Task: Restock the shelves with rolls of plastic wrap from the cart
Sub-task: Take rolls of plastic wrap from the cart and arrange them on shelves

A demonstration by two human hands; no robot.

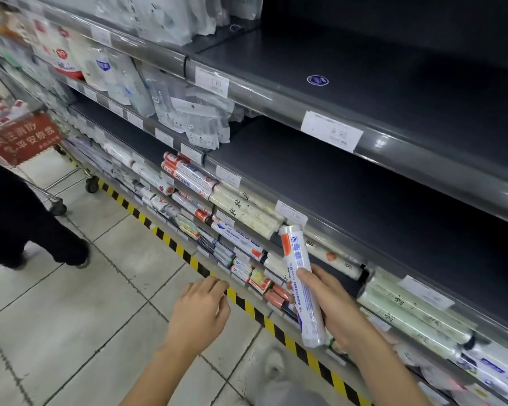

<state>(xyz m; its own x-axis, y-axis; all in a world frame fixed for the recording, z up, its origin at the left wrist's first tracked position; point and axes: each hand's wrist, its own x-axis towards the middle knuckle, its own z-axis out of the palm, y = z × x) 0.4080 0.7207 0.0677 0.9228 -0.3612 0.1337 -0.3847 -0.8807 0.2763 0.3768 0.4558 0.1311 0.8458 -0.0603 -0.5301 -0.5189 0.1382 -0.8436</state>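
Observation:
My right hand (339, 306) grips a white roll of plastic wrap (301, 276) with an orange band and blue print, held nearly upright in front of the lower shelves (314, 230). My left hand (200, 309) hovers over the floor to the left of it, fingers loosely bent, holding nothing. More rolls of wrap (188, 177) lie stacked on the lower shelves, some white with red ends, some cream. The cart (21, 136) with a red sign stands at the far left, partly hidden by a person.
A person in black trousers (27, 227) stands at the left beside the cart. Yellow-black hazard tape (188, 256) runs along the shelf base on the tiled floor. The upper dark shelves (393, 92) at the right are bare; bagged goods (188, 112) hang at the upper left.

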